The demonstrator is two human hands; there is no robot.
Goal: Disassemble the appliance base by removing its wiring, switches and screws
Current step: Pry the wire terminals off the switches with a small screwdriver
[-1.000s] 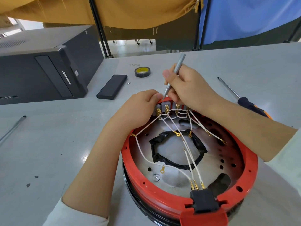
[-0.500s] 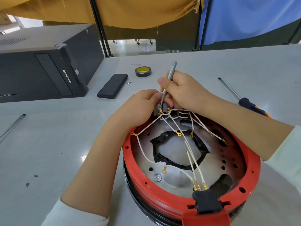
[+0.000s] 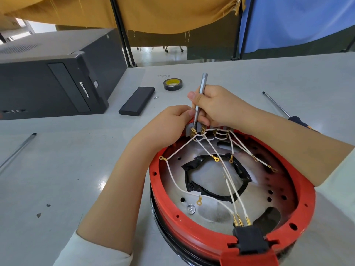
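1. On the pale grey tabletop (image 3: 57, 169): round red-rimmed appliance base (image 3: 192, 230) with a shiny metal floor, sitting front and centre, open side up.
2. Far left, well apart from the base: black Lenovo desktop tower (image 3: 57, 83) lying on its side.
3. Across the base floor: thin white wires (image 3: 175, 181) with gold ring and spade terminals, fanning from the far rim down to a black plug block (image 3: 250, 239) clipped into the near rim. Ragged ring of black tape (image 3: 192, 166) round the centre hole underneath them.
4. At the far rim: left hand (image 3: 169, 125), fingers curled and clamped on the end of a grey switch block (image 3: 189, 129) where the wires meet.
5. Right beside it: right hand (image 3: 221, 106), fingers wrapped tight round a slim silver precision screwdriver (image 3: 200, 91), held nearly upright, tip down on the gold terminals at the switch block's left end.
6. Past the right forearm: long screwdriver with a dark blue and orange handle (image 3: 296, 120), partly hidden.
7. Between tower and hands: flat black rectangular case (image 3: 137, 100), tiny silver bit (image 3: 156, 97) just beside it.
8. Further back: roll of black tape with a yellow core (image 3: 172, 84).
9. Left edge: thin metal rod (image 3: 17, 150) lying flat.
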